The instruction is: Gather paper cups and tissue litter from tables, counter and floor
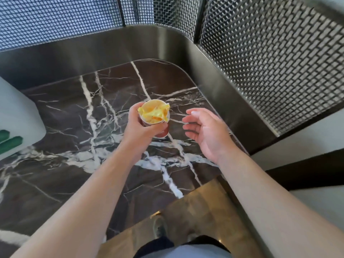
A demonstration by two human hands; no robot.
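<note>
Head view, looking down over both forearms: the left hand (138, 127) is wrapped round a paper cup (155, 118), thumb toward the wearer and fingers curled round the far side, holding it upright above the marble table (78, 112). Whether the cup's base touches the stone or hangs just clear of it cannot be told, since the hand hides most of the wall. Yellow crumpled litter (154, 112) fills the cup's mouth and pokes over the rim; it looks like tissue or a wrapper, but which is unclear. The right hand (202, 129) is just beside the cup on its right, apart from it, palm turned inward toward it, fingers loosely spread and holding nothing. So the cup stands with its long axis vertical, mouth up, directly in the left hand and a short reach leftward from the right fingertips; the left hand is plainly the nearer, already carrying it. My guess is that the cup serves as the collecting vessel and the free right hand is the one to pick up further scraps, though no other cups or tissues show on this stretch of table. Beyond the hands, a curved metal wall (167, 45) edges the table, topped by woven mesh screens (270, 62); a pale seat (16, 116) lies at left.
</note>
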